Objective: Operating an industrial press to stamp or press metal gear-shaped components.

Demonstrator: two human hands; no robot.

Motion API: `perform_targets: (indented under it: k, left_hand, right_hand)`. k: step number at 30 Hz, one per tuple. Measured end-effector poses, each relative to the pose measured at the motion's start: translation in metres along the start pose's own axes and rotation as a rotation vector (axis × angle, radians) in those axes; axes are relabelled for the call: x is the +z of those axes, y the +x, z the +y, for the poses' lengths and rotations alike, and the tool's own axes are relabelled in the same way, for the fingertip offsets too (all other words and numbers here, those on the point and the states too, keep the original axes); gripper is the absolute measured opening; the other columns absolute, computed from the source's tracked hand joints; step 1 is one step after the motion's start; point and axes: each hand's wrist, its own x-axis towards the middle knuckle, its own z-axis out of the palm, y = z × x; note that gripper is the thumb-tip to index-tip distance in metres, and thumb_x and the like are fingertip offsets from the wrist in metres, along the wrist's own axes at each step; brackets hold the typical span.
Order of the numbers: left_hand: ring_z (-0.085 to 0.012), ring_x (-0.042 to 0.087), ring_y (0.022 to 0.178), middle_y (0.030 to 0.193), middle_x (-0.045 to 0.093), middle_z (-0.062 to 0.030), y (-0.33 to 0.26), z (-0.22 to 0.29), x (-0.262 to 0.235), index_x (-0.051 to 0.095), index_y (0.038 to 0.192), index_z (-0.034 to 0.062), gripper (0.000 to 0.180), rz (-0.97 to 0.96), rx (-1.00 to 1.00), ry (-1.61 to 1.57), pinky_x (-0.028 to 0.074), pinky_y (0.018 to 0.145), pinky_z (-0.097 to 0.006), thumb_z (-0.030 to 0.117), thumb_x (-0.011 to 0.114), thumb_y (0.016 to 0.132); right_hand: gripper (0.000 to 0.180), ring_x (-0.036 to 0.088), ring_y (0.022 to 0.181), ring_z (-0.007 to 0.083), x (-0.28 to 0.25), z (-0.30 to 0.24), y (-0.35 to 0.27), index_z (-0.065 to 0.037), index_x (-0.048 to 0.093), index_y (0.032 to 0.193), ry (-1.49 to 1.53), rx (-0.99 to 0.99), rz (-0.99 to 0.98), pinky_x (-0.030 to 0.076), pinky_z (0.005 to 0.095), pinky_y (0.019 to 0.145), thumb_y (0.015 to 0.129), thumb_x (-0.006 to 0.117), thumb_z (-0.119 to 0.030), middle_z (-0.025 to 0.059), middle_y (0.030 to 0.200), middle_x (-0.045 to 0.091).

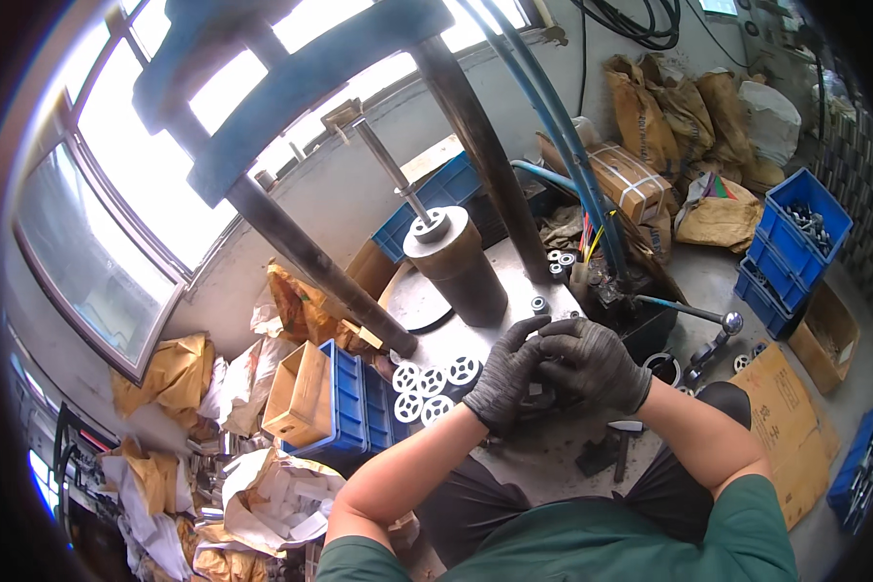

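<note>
Dark grey work gloves cover both my hands, which meet over the near edge of the metal press table point(519, 270). Fingers bent, my left hand point(502, 378) touches my right hand point(597, 364). My right hand's fingers are curled and pressed together as well. Whatever lies between them is hidden by the gloves. Several pale spoked wheels point(407, 405) lie flat on the table to the left of my left hand. Just beyond my hands sits a small dark ring point(539, 305). A thick steel cylinder point(459, 276) stands upright farther back, with a thin rod rising from its top.
Two dark press columns point(480, 155) rise beside the cylinder under a blue crossbeam point(330, 82). Blue crates point(364, 412) stand at left, and stacked blue bins point(795, 228) at right. A ball-ended lever point(731, 322) sticks out to my right. A hammer-like tool point(621, 451) lies below my hands.
</note>
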Motion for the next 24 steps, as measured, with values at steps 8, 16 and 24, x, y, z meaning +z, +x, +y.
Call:
perform_targets:
  k: [8,16,24]
  left_hand:
    - [-0.0152,0.069,0.103,0.116,0.072,-0.0068,0.047,0.005,-0.06,0.055,0.15,0.0061,0.042,0.11,0.267,0.178,0.057,0.089,-0.031,0.021,0.063,0.111]
    - [-0.0157,0.064,0.086,0.103,0.068,-0.0116,0.201,0.141,-0.211,0.061,0.132,-0.0013,0.039,0.882,0.555,0.389,0.055,0.077,-0.031,0.03,0.067,0.108]
    - [-0.0219,0.063,0.063,0.077,0.066,-0.0087,0.229,0.119,-0.207,0.06,0.104,0.0061,0.048,0.698,0.406,-0.016,0.057,0.059,-0.038,0.054,0.06,0.108]
  right_hand:
    - [0.024,0.073,0.101,0.0333,0.006,0.032,-0.005,-0.008,0.076,0.113,-0.004,0.098,0.046,0.059,0.0435,0.091,0.09,0.082,-0.015,0.0148,0.114,0.072]
    - [0.019,0.075,0.099,0.0303,0.01,0.06,-0.006,-0.007,0.075,0.112,0.079,0.317,0.145,0.061,0.0396,0.088,0.094,0.079,-0.013,0.0155,0.118,0.071]
    - [0.018,0.075,0.098,0.0294,0.035,0.075,0.007,-0.008,0.075,0.11,0.093,0.199,0.17,0.061,0.0392,0.087,0.093,0.081,-0.011,0.0129,0.115,0.073]
